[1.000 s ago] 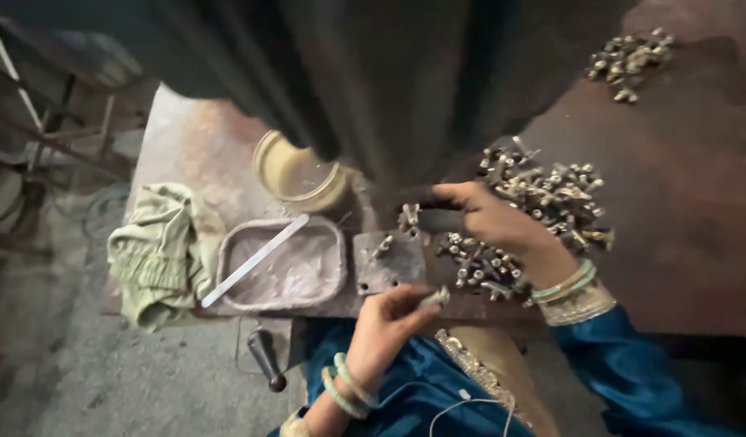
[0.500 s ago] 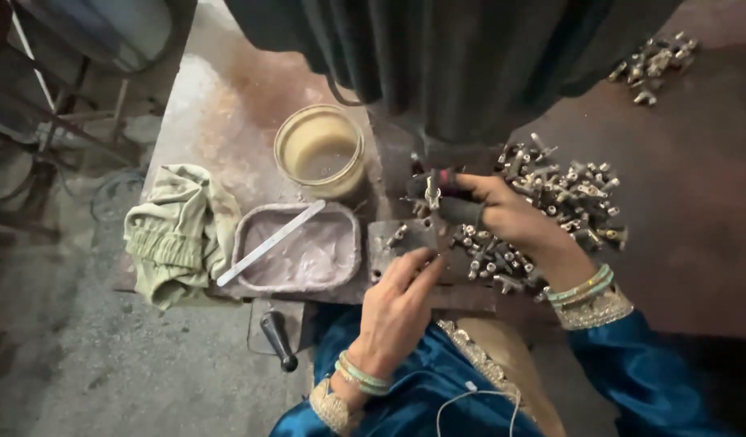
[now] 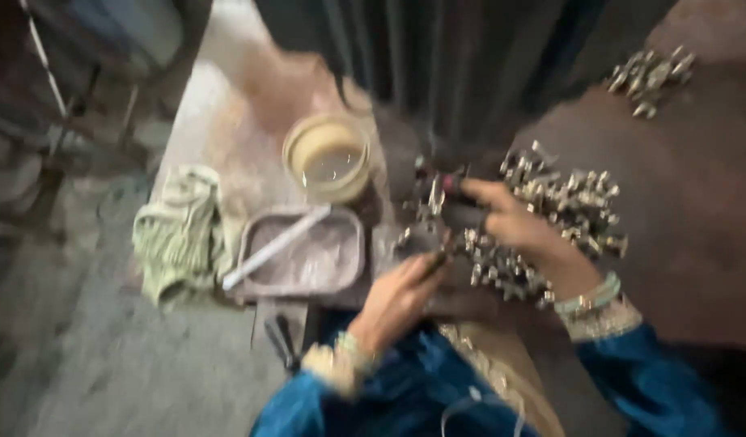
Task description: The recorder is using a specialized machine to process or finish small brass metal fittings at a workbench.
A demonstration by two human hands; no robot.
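Right hand [image 3: 510,222] has moved up, gripping a small part at frame centre; left hand [image 3: 401,295], now nearer the metal fittings [image 3: 563,198], pinches a thin tool; blurred.

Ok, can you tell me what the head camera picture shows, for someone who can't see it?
A blurry look down at a person's right hand reaching into a pile of small metal parts while the left hand rests beside it. To the left sit a shallow tray, a round bowl and a green cloth.
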